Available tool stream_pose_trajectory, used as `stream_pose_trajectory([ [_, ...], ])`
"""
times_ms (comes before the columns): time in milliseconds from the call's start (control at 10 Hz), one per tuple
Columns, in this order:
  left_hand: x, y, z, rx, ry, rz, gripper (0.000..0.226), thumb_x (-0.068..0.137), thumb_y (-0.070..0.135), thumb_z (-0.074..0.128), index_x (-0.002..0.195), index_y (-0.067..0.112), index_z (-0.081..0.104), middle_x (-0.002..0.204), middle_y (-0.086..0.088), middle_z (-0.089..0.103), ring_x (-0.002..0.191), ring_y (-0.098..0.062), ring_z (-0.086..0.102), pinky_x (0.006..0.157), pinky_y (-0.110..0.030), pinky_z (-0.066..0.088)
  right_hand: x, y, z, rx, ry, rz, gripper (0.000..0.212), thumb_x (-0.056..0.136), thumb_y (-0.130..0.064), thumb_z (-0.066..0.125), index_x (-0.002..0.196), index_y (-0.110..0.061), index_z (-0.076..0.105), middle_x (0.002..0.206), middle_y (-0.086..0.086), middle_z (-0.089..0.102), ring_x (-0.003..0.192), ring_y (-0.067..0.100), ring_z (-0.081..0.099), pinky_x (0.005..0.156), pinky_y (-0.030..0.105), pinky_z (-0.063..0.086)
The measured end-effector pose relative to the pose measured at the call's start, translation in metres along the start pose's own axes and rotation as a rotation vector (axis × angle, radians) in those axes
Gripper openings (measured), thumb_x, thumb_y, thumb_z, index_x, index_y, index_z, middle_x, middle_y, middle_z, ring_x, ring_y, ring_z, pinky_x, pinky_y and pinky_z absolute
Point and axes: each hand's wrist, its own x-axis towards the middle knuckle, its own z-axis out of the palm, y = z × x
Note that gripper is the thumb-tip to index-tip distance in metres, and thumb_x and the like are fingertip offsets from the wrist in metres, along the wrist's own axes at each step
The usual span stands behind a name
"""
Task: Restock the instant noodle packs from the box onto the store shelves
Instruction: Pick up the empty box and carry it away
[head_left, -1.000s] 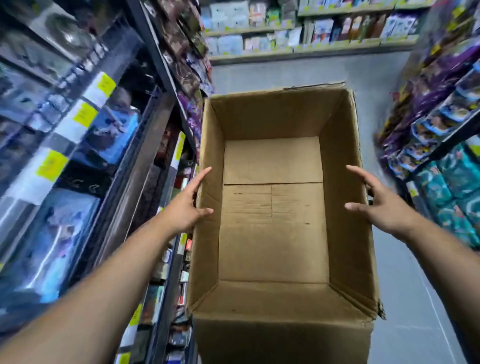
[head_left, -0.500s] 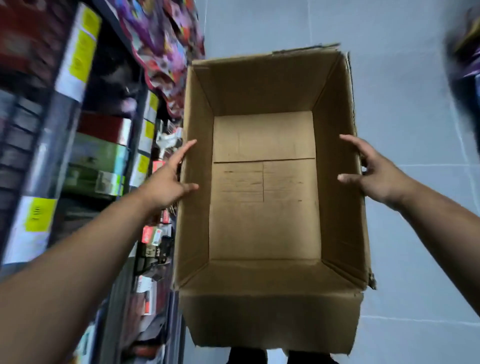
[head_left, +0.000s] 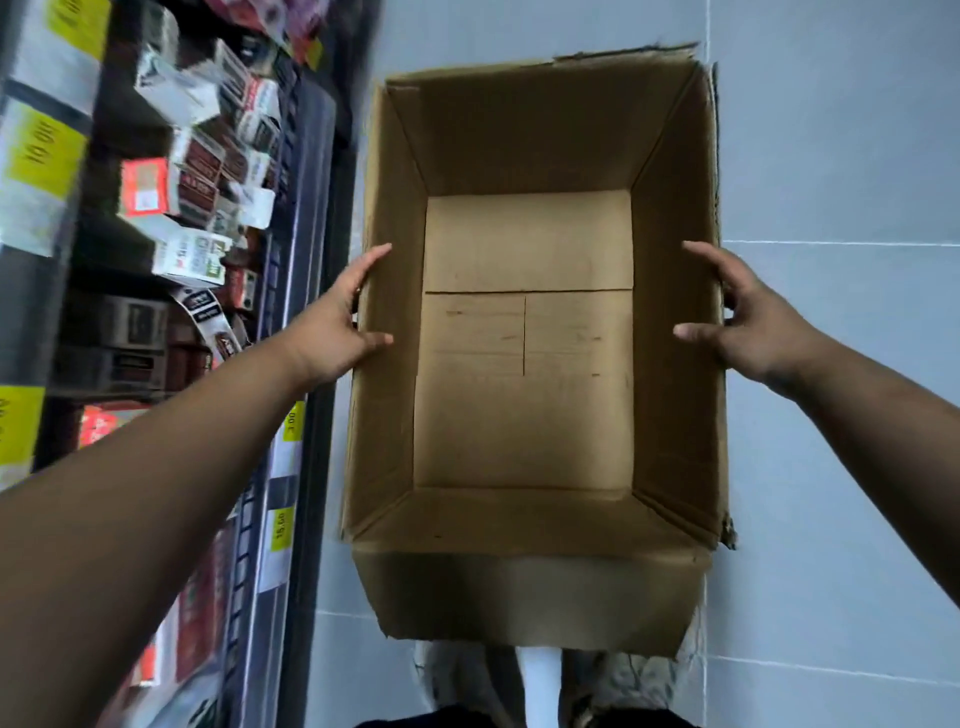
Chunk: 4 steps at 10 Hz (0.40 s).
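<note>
An open brown cardboard box (head_left: 524, 395) fills the middle of the view, held over the floor. Its inside is bare cardboard; no noodle packs show in it. My left hand (head_left: 340, 317) grips the box's left wall, thumb inside and fingers outside. My right hand (head_left: 737, 317) grips the right wall the same way. The store shelves (head_left: 171, 218) run along the left, holding small boxed goods and hanging packets, blurred by motion.
Yellow and white price labels (head_left: 283, 525) line the shelf edges beside the box's left wall. Pale grey floor tiles (head_left: 831, 156) spread to the right and beyond the box. My trouser legs and feet (head_left: 535, 686) show beneath its near edge.
The view has tilted downward from the aisle toward the floor. The box stays in both hands and appears lower, nearer the floor, with my feet now showing beneath it.
</note>
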Motion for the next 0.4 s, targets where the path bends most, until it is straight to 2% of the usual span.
stream_pose_trajectory([
  [100,0.008,-0.026,0.012,0.000,0.004,-0.004,0.095,0.084,-0.008,0.064,0.135,0.062,0.026,0.152,0.006,0.032,0.138,-0.016,0.036,0.113,-0.043,0.037,0.009,0.018,0.010,-0.026,-0.002,-0.028,0.082,0.086,0.004,0.065,0.141,-0.049,0.034,0.154,-0.007,0.030,0.144,0.020,0.025,0.107,0.040,0.040],
  [200,0.010,-0.031,0.011,-0.005,0.000,-0.025,0.096,0.084,-0.006,0.066,0.135,0.064,0.025,0.155,0.004,0.030,0.140,-0.017,0.033,0.113,-0.045,0.035,0.011,0.020,0.011,-0.035,-0.001,-0.044,0.084,0.085,0.004,0.066,0.142,-0.048,0.032,0.150,-0.010,0.033,0.143,0.017,0.026,0.105,0.035,0.041],
  [300,-0.001,-0.014,0.005,0.029,-0.037,-0.052,0.102,0.079,0.003,0.074,0.146,0.053,0.015,0.157,0.007,0.023,0.141,-0.009,0.023,0.116,-0.037,0.026,0.005,0.009,0.007,-0.079,-0.069,-0.027,0.094,0.085,-0.002,0.069,0.146,-0.053,0.019,0.159,-0.009,0.020,0.145,0.023,0.023,0.094,0.037,0.048],
  [400,-0.015,0.009,-0.001,0.023,-0.001,-0.076,0.108,0.076,0.009,0.079,0.152,0.041,0.009,0.155,0.009,0.023,0.135,-0.003,0.022,0.111,-0.026,0.025,-0.007,-0.006,-0.005,-0.113,-0.060,0.003,0.103,0.083,-0.009,0.074,0.148,-0.053,0.008,0.161,-0.009,0.014,0.146,0.025,0.022,0.105,0.039,0.040],
])
